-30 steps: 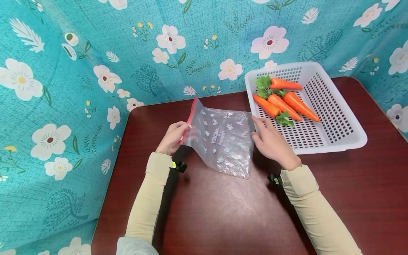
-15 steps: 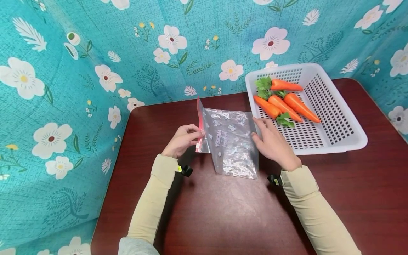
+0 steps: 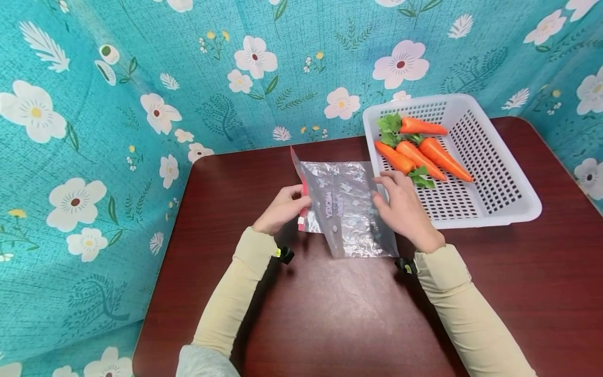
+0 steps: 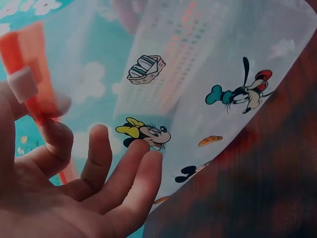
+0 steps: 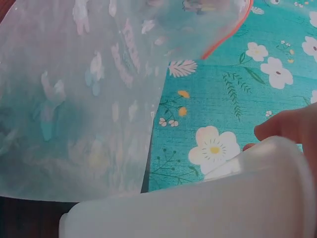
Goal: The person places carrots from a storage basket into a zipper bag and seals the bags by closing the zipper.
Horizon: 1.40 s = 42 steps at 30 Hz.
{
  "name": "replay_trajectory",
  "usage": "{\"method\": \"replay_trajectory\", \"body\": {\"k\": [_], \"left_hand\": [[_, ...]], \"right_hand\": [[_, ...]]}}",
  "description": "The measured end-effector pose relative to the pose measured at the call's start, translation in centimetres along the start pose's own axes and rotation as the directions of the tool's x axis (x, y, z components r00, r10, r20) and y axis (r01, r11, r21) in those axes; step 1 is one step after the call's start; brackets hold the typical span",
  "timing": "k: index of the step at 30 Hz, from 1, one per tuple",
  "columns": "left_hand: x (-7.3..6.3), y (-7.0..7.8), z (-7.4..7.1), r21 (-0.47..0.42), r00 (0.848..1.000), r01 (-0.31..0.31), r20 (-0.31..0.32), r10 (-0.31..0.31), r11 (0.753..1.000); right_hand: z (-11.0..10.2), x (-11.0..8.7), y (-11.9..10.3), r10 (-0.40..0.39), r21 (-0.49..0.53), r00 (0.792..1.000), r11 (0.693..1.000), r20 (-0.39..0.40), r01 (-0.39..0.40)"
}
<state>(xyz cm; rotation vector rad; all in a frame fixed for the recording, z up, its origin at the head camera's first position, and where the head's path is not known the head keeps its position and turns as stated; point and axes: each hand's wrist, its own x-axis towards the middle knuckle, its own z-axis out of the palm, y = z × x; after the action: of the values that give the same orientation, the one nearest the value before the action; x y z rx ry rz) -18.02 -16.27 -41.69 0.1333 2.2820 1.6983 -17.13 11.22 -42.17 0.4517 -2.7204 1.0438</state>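
My left hand [image 3: 282, 208] pinches the red zip edge of a clear printed zip bag [image 3: 363, 209]. In the left wrist view, thumb and index finger meet on the red strip [image 4: 37, 94] beside its white slider [image 4: 23, 84], and the other fingers spread loosely over the cartoon prints. The bag hangs slightly tilted above the table. My right hand [image 3: 402, 209] stays at the near left rim of the white basket [image 3: 490, 222], fingers loosely bent, the bag's far end overlapping beneath it. In the right wrist view its fingertips [image 5: 270, 128] are apart from the bag, partly hidden by a white edge.
Inside the perforated basket lie several orange carrots [image 3: 445, 157] with green leaf tops. The dark red wooden table [image 3: 330, 319] spreads under both forearms. A turquoise floral curtain [image 3: 282, 68] hangs behind and at the left of it.
My left hand has moved right, taking the bag's zip edge with it, so the bag's far end slides toward the right wrist. My right hand has hardly shifted.
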Motion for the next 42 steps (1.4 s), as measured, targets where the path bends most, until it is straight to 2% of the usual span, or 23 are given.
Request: {"method": "replay_trajectory", "body": {"k": [5,8,12,16,20,24,31,35,42], "left_hand": [[-0.5,0.5,0.6,0.092,0.997,-0.072,0.033,0.070,0.993],[-0.8,0.8,0.9,0.160,0.992,-0.116,0.057,0.109,0.980],[-1.1,1.2,1.5,0.258,0.984,-0.171,0.098,0.151,0.951],[-1.0,1.4,2.1,0.317,0.972,-0.228,0.133,0.194,0.921],[-1.1,1.4,2.7,0.328,0.963,-0.258,0.164,0.214,0.909],[-1.2,1.5,3.1,0.324,0.957,-0.265,0.203,0.206,0.908],[-1.4,1.5,3.5,0.306,0.945,-0.277,0.257,0.201,0.911],[-1.3,1.5,3.5,0.309,0.943,-0.283,0.262,0.204,0.908],[-1.2,1.4,3.4,0.327,0.935,-0.324,0.257,0.246,0.888]], "right_hand": [[-0.2,0.4,-0.8,-0.005,0.058,0.998,0.998,-0.056,0.008],[-0.3,0.7,-1.5,-0.001,0.092,0.999,0.996,-0.043,0.005],[-0.1,1.2,-2.7,0.003,0.146,0.998,0.989,0.059,-0.011],[0.3,1.8,-4.0,0.023,0.209,0.979,0.976,0.203,-0.067],[0.6,2.3,-5.1,0.050,0.261,0.952,0.956,0.303,-0.134],[1.1,2.7,-5.6,0.075,0.295,0.937,0.938,0.341,-0.182],[1.6,2.9,-5.5,0.091,0.310,0.933,0.928,0.347,-0.206],[1.8,3.0,-5.4,0.088,0.321,0.931,0.924,0.354,-0.209],[1.6,3.1,-5.6,0.087,0.302,0.928,0.931,0.363,-0.206]]}}
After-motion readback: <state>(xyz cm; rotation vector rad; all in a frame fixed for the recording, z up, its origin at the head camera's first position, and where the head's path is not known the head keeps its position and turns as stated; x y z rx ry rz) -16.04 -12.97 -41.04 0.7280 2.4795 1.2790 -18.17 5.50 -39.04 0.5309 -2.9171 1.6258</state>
